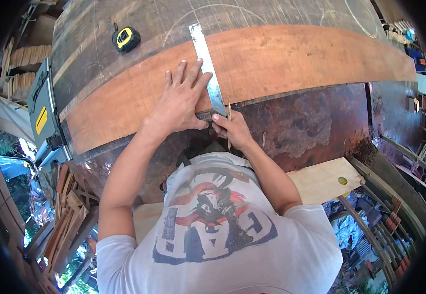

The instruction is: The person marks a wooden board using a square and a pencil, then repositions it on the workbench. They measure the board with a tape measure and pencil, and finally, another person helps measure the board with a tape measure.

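A long, reddish-brown wooden board [281, 56] with a curved far edge lies across the bench. Across it rests a try square, its metal blade [202, 49] pointing away and its stock [204, 116] at the board's near edge. My left hand [181, 98] lies with fingers spread on the board and against the blade, the thumb at the stock. In my right hand [234, 129] a pencil [229, 117] is pinched, standing beside the blade's near end. The right thumb touches the square near the stock. The pencil's tip is too small to make out.
A black and yellow tape measure [125, 39] sits on the dark bench top [90, 24] beyond the board. At the left stands a grey machine [41, 110] with a yellow label. A pale plank [321, 181] lies low at the right, and wood offcuts [66, 220] pile up at lower left.
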A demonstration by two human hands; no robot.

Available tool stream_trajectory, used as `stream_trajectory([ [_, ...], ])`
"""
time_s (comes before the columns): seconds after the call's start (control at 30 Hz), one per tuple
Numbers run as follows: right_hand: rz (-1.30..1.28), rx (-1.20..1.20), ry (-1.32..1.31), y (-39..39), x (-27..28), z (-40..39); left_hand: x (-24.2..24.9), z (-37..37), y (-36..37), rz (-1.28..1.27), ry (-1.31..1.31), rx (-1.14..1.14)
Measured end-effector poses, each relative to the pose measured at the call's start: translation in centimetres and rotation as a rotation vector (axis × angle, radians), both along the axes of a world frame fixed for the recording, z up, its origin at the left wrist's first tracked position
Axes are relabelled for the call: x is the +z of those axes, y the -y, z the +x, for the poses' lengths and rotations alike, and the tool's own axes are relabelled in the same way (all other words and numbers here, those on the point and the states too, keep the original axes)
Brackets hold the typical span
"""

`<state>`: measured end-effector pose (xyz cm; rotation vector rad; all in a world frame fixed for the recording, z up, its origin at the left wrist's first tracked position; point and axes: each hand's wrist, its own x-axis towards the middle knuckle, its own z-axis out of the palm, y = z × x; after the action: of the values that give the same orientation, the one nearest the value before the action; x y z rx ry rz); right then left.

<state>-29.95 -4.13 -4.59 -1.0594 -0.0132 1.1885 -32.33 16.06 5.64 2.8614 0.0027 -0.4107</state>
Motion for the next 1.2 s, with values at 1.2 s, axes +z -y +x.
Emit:
stream_trajectory([
  [1.2, -0.070, 0.072, 0.032, 0.1, 1.1, 0.8, 0.7, 0.7, 0.1, 0.031, -0.084, -0.011],
])
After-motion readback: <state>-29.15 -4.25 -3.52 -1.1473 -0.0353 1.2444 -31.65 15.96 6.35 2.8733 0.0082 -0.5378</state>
